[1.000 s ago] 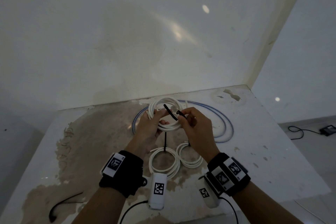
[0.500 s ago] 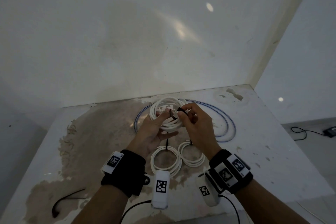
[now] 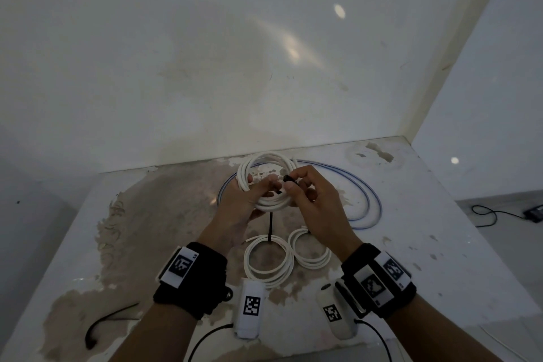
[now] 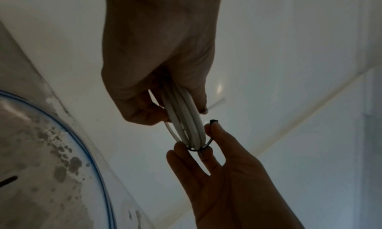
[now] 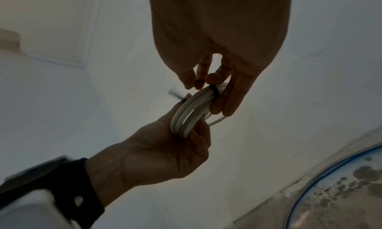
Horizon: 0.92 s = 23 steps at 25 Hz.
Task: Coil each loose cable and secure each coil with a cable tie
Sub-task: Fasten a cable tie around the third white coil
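Note:
My left hand (image 3: 256,189) grips a white cable coil (image 3: 266,169) held above the table, its fingers curled round the bundled strands (image 4: 181,118). A black cable tie (image 5: 215,92) loops round those strands. My right hand (image 3: 295,185) pinches the tie's end (image 4: 212,121) between thumb and forefinger, right beside the coil. Its other fingers lie against the coil (image 5: 190,111). Two more white coils (image 3: 269,261) (image 3: 310,250) lie on the table below my hands, the left one with a black tie tail (image 3: 270,226) sticking out.
A long blue-and-white cable (image 3: 367,203) lies in wide loose loops on the stained white table (image 3: 440,244) behind my hands. A loose black tie (image 3: 100,329) sits near the front left edge. A wall rises just behind; a dark cord (image 3: 484,211) lies on the floor at right.
The black tie stuck out loosely between my hands before; now it lies round the coil's strands with my right fingers on its end. Both hands have drawn closer together.

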Available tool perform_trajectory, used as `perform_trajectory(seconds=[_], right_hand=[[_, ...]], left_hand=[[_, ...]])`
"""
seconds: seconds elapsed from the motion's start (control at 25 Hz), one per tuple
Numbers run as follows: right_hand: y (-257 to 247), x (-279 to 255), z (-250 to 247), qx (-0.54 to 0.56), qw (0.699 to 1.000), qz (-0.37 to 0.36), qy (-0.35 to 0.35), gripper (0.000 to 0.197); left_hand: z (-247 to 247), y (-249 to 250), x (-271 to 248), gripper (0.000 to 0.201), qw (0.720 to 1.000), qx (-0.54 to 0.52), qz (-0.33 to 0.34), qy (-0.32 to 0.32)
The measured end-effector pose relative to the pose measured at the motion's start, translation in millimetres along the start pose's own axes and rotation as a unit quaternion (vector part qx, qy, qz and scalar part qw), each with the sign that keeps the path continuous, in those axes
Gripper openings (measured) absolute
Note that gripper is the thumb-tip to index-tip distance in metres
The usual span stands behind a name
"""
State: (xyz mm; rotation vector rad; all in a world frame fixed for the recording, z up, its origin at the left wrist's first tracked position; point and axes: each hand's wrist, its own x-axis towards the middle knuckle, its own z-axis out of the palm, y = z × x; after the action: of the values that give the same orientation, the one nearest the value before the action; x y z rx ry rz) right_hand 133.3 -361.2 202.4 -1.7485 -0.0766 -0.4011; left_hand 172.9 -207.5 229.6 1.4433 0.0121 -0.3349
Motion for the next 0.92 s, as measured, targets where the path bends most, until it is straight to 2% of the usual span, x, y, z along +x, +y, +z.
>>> perform_trajectory(seconds=[0.16, 0.4, 0.56, 0.72, 0.8, 0.92], right_hand=[[1.7, 1.0, 2.1, 0.013, 1.0, 0.019, -0.004, 0.004], [8.0, 2.0, 5.9, 0.026, 0.999, 0.027, 0.033, 0.01], [5.8, 2.6, 5.6, 0.033, 0.999, 0.028, 0.015, 0.017], [5.9, 3.1, 14.9, 0.004, 0.999, 0.021, 0.038, 0.017], [7.0, 4.5, 20.1, -0.016, 0.998, 0.018, 0.064, 0.015], [6.4, 7.4, 18.2, -0.023, 0.996, 0.01, 0.087, 0.01]], left_hand=[[-2.4, 2.4, 4.0, 0.013, 0.999, -0.031, 0.034, -0.019], [-4.8, 4.7, 7.0, 0.016, 0.994, -0.078, 0.029, -0.07], [-3.8, 3.1, 7.4, 0.017, 0.991, -0.126, 0.002, -0.047], [2.0, 0.7, 5.1, 0.035, 0.97, -0.232, -0.07, -0.029], [9.3, -1.1, 2.7, 0.04, 0.963, -0.261, -0.061, -0.025], [17.8, -10.1, -2.5, 0.032, 0.969, -0.248, -0.023, -0.011]])
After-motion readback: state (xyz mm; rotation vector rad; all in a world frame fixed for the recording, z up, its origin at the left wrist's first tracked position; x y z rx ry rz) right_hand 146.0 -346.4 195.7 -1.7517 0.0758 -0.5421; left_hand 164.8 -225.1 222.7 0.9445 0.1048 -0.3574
